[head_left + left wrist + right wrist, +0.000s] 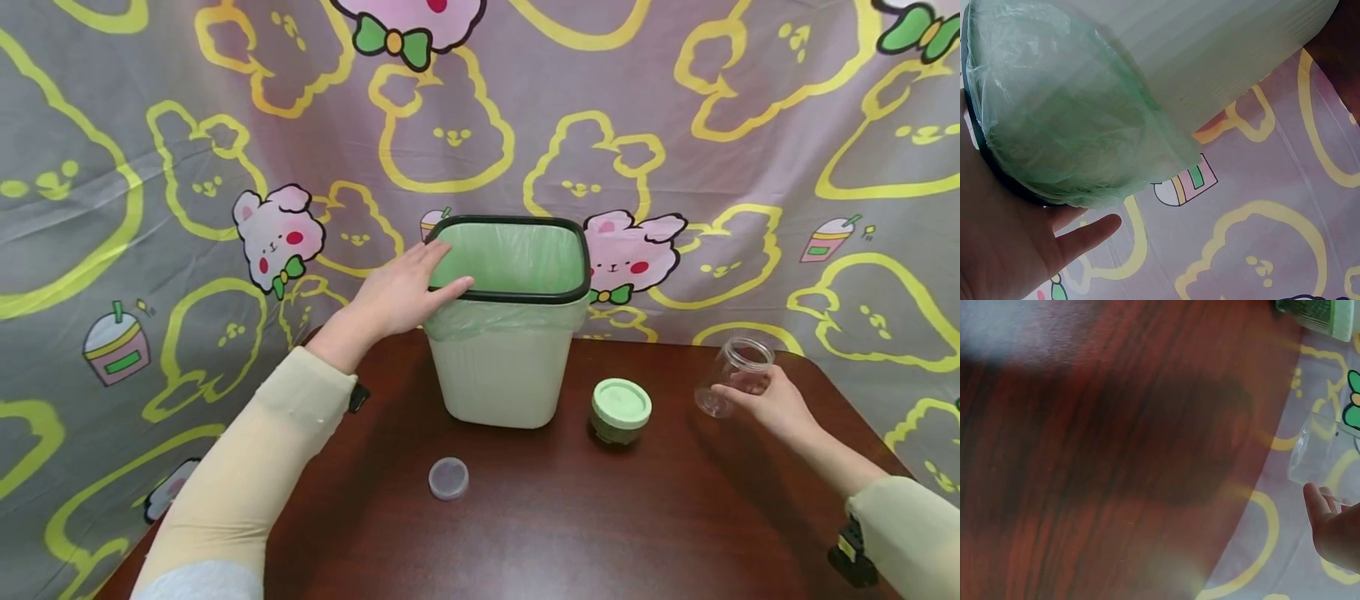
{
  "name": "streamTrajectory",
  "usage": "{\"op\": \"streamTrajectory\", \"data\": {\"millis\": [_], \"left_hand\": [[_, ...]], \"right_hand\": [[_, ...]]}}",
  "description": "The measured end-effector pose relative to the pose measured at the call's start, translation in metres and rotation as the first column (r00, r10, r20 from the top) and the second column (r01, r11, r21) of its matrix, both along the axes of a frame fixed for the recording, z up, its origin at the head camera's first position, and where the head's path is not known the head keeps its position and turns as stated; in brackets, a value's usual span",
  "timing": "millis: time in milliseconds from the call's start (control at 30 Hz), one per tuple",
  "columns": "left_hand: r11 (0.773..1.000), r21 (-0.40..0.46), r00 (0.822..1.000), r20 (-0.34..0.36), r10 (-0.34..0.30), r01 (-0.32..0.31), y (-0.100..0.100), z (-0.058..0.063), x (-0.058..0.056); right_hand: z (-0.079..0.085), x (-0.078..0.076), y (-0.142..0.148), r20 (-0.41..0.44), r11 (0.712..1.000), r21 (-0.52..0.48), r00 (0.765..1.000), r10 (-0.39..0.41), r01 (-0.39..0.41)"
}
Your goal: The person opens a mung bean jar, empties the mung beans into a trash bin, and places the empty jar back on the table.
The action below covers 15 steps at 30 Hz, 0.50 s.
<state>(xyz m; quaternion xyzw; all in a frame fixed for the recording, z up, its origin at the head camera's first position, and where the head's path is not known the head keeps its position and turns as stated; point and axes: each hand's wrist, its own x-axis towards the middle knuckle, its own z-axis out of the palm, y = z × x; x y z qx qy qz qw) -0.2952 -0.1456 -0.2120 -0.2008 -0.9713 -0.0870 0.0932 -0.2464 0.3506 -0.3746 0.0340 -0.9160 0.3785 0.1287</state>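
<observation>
A pale trash bin [501,375] with a black rim and a green liner bag [510,258] stands at the middle back. My left hand [401,287] rests at the rim's left side, fingers fairly straight; in the left wrist view, that hand [1016,237] lies beside the dark rim and the bag's folded edge [1104,144]. On the right, my right hand [780,404] grips a clear jar [716,379], which has no lid and leans. The right wrist view shows the jar's base end [1313,453] above the thumb of the right hand [1338,534].
A round container [619,412] with a light green lid stands between the bin and the jar. Nearer the front lies a small translucent round lid [448,479]. A patterned cloth [585,100] hangs behind the dark wooden table [555,533].
</observation>
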Motion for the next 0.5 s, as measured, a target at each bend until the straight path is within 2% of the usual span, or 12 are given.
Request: {"op": "streamTrajectory", "data": {"millis": [200, 500], "left_hand": [[1.000, -0.001, 1.000, 0.004, 0.002, -0.002, 0.000, 0.001, 0.000], [1.000, -0.005, 1.000, -0.006, -0.001, 0.001, 0.001, 0.001, 0.001]], "right_hand": [[-0.008, 0.002, 0.000, 0.043, 1.000, -0.021, 0.999, 0.010, -0.009], [-0.016, 0.006, -0.003, 0.099, 1.000, 0.008, 0.995, -0.011, 0.010]]}}
